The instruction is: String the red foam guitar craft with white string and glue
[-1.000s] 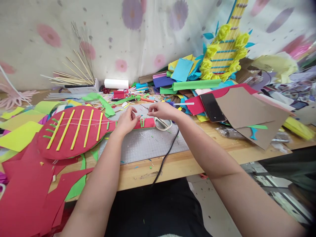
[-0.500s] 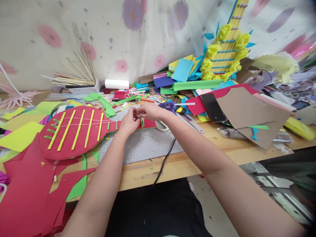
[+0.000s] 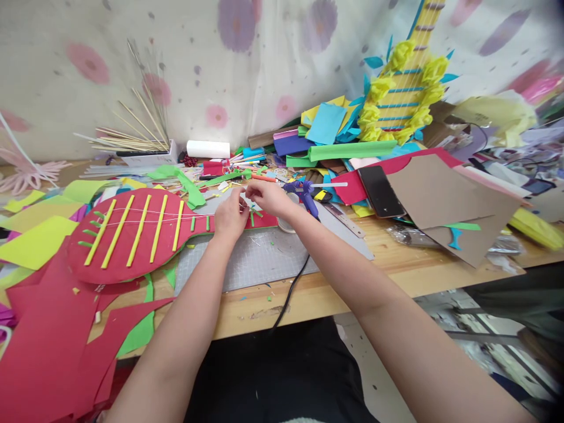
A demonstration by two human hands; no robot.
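A red paper guitar point(image 3: 121, 249) with yellow strips and short green strips lies across the left and middle of the table. Thin white strings point(image 3: 152, 214) run over its body toward my hands. Over its neck, my left hand point(image 3: 231, 214) is closed, fingertips bent together at the string's end. Close beside it, my right hand point(image 3: 268, 197) is pinched, also at the string. Exactly how each fingertip grips the string is too small to make out. A blue-purple glue gun point(image 3: 304, 191) lies just right of my right hand, near a white roll of tape point(image 3: 288, 228).
A grey cutting mat point(image 3: 255, 264) lies beneath the neck. To the right are a metal ruler point(image 3: 346, 220), a black phone point(image 3: 381, 191) and brown cardboard point(image 3: 445, 194). A yellow paper guitar point(image 3: 400, 100) stands behind. Red paper scraps point(image 3: 48, 346) hang over the front left edge.
My right hand has turned and lifted its fingers slightly away from my left. More of the glue gun's handle and the tape roll shows. The guitar has barely moved.
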